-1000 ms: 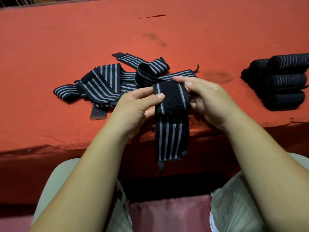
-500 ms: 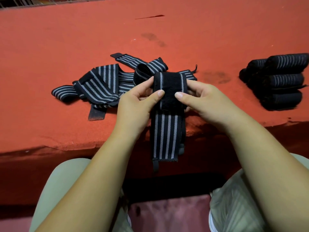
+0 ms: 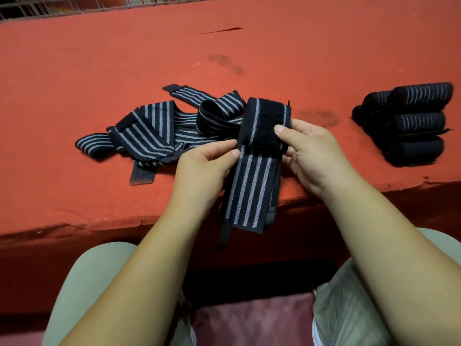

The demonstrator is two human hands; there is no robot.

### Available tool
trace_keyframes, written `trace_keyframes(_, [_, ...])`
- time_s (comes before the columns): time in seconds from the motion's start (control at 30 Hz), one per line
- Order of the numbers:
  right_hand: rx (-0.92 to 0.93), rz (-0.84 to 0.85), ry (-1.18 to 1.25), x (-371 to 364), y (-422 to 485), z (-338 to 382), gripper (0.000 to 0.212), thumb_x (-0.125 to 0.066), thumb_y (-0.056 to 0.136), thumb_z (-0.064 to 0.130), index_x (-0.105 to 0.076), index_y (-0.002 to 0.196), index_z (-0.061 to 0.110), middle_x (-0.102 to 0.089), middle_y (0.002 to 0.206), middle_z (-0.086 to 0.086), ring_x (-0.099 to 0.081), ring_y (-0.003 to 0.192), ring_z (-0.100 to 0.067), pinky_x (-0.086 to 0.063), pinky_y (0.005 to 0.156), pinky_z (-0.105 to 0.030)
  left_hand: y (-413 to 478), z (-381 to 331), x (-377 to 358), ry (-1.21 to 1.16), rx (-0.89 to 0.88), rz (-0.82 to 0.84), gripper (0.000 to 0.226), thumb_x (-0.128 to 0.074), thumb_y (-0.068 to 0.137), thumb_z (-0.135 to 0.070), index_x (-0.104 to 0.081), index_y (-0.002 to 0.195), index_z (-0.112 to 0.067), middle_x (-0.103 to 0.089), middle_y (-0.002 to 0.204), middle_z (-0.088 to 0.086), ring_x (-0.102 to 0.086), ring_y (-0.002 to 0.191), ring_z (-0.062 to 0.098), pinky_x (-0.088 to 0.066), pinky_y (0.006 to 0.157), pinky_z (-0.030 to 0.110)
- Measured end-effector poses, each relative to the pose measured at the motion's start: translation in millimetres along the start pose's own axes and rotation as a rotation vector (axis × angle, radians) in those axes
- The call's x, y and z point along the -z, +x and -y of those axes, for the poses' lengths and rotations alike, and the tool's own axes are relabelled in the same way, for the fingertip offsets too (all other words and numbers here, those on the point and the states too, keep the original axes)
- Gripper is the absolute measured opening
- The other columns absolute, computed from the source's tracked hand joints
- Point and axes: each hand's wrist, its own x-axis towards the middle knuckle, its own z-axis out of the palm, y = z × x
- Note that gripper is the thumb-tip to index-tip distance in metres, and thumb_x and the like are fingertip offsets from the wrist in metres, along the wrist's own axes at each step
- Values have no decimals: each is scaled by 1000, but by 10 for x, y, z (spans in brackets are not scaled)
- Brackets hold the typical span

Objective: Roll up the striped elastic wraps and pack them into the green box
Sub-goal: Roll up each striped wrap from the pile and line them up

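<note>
A black wrap with grey stripes [image 3: 252,186] hangs over the table's front edge, its top end folded over into a black fuzzy patch. My left hand [image 3: 204,168] pinches the wrap's left edge just below the fold. My right hand [image 3: 311,151] holds the right side, thumb pressed on the fuzzy patch. Behind my hands lies a loose pile of unrolled striped wraps [image 3: 154,128]. Several rolled wraps [image 3: 411,123] are stacked at the right. No green box is in view.
The table has a red felt top [image 3: 124,53] with a worn front edge [image 3: 99,221]. A wire grid [image 3: 62,6] runs along the far edge. My knees in light trousers sit below the table.
The wrap's top fold has been pulled up higher and tilted right. My right thumb has moved onto the fuzzy patch; my left hand slid down to the wrap's left edge.
</note>
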Motion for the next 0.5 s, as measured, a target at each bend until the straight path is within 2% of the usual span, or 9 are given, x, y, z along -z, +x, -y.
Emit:
trace_keyframes(0.07, [-1, 18, -2, -6, 0, -4, 27, -56, 110, 9, -71, 132, 6, -80, 119, -12, -78, 95, -18, -63, 79, -32, 9, 9, -13, 3, 4, -14, 28, -76, 99, -10, -79, 126, -17, -84, 105, -5, -79, 100, 8, -62, 76, 21])
trace_keyframes(0.13, [4, 29, -32, -1, 1, -16, 28, -56, 110, 10, -71, 133, 7, -80, 121, -11, -78, 99, -18, -62, 79, -32, 7, 29, -27, -24, 2, 14, 28, -75, 99, -8, -80, 125, -15, -84, 109, 1, -80, 106, 17, -64, 91, 33])
trace_keyframes(0.2, [8, 40, -80, 21, 6, -22, 28, -55, 111, 12, -72, 132, 8, -79, 123, -10, -77, 106, -19, -61, 80, -30, -2, 36, -32, -48, -16, 23, 26, -74, 99, -8, -82, 123, -14, -83, 111, 4, -79, 110, 19, -62, 101, 41])
trace_keyframes(0.33, [-8, 42, -101, 26, 1, -24, 31, -49, 113, 15, -71, 134, 9, -80, 123, -8, -77, 110, -18, -60, 82, -28, -11, 44, -64, -69, -28, 24, 26, -75, 99, -7, -82, 123, -13, -83, 112, 4, -78, 111, 18, -61, 104, 42])
trace_keyframes(0.43, [-36, 43, 18, 0, -8, -45, 34, -45, 114, 12, -68, 136, 0, -77, 128, -16, -73, 122, -27, -56, 107, -43, 13, 99, -100, -135, 16, 32, 28, -78, 96, -6, -81, 124, -9, -82, 115, 11, -78, 113, 25, -59, 107, 46])
trace_keyframes(0.5, [-56, 59, 71, -21, -21, -50, 35, -44, 115, 13, -66, 138, -1, -75, 131, -18, -71, 127, -29, -50, 117, -50, 33, 140, -114, -143, 15, 32, 32, -82, 92, -9, -81, 124, -10, -81, 118, 12, -76, 118, 27, -54, 112, 49])
